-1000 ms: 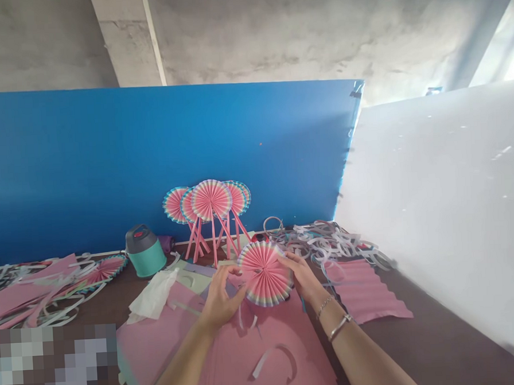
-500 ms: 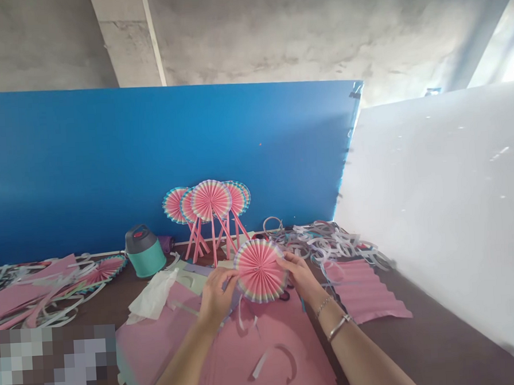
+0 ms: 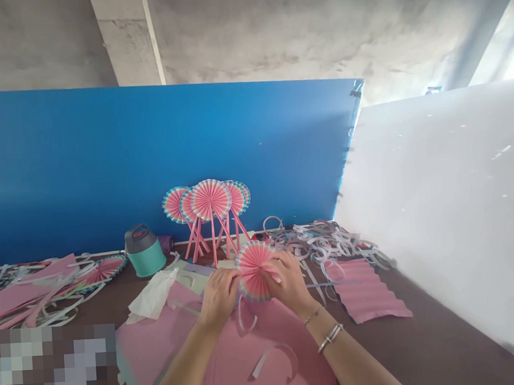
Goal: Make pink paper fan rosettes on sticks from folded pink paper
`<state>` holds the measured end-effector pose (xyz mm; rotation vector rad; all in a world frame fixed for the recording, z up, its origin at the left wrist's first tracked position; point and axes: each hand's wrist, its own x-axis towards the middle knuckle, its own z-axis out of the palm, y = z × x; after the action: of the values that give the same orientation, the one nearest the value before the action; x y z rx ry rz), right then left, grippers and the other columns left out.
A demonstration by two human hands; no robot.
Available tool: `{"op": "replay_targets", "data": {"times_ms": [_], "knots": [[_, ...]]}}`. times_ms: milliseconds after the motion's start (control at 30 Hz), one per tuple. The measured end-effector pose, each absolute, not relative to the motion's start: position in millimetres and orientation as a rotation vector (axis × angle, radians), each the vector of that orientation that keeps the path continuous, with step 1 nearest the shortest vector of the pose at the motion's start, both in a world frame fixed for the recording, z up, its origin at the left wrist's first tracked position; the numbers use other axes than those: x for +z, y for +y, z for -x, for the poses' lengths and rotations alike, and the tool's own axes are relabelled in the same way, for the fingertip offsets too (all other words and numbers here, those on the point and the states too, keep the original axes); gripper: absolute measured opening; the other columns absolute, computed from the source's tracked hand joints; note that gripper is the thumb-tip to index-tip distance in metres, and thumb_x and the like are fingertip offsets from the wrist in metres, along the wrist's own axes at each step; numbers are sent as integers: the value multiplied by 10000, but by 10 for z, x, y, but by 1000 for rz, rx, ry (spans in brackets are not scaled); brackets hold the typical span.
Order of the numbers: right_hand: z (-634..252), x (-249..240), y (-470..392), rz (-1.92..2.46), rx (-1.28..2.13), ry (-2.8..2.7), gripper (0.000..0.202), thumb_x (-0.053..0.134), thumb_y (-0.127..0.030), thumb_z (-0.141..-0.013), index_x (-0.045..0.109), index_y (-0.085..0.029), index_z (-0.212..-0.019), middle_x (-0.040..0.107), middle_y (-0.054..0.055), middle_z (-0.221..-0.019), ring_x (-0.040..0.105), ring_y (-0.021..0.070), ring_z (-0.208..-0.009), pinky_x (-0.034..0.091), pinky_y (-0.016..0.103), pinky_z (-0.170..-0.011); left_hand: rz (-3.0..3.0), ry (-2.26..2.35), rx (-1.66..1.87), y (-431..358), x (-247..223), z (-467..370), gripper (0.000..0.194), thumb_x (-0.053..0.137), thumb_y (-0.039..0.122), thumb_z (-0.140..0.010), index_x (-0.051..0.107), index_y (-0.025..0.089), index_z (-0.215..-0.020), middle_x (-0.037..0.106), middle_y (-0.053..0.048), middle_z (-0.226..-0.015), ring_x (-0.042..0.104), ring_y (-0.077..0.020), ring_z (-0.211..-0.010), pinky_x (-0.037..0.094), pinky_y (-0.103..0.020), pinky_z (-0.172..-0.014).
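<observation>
A round pleated pink paper fan with a pale striped rim is held up above the stacked pink paper sheets. My left hand pinches the fan's left edge between thumb and fingers. On the other side, my right hand is closed over the fan's right part, its thumb and fingertips near the centre, covering that side. Behind it, several finished-looking pleated fans on crossed pink sticks lean against the blue panel. A curled white paper strip lies on the pink sheets.
A teal and grey lidded container stands at the back left. Beside it is crumpled white tissue. Tangled paper strips pile up at the back right, above a wavy pink sheet. More scraps lie left. Blue and white panels border the table.
My right hand has moved left from the fan's right edge to over its face near the centre. My left hand stays at the left edge.
</observation>
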<state>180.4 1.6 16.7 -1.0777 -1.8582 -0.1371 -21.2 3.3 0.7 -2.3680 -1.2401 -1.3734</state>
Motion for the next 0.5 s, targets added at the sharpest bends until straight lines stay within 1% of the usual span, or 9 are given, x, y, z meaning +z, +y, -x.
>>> {"op": "replay_targets", "data": {"times_ms": [133,300,500], "knots": [[-1713,156,-22,1086,-273,-2019,129,504,-222,-864,623,-226,-813,570,25,-821,478,168,-779,321,316,-708,2384,-1190,-1332,13,20,177,180,411,194,-892,580,193,-830,661,-35,-771,597,-171,-747,454,-310,-703],[-1719,150,-8,1030,-358,-2104,117,516,-227,-862,613,-212,-799,562,26,-796,460,160,-755,301,306,-681,2442,-1130,-1257,-9,15,155,205,388,189,-898,586,197,-846,663,-36,-767,600,-171,-753,446,-321,-711],[-1718,146,5,942,-391,-2166,134,475,-173,-870,598,-205,-830,563,31,-808,461,162,-786,296,306,-682,2468,-1107,-1272,-12,29,154,181,405,187,-892,582,201,-856,669,-26,-774,603,-168,-756,448,-319,-712]]}}
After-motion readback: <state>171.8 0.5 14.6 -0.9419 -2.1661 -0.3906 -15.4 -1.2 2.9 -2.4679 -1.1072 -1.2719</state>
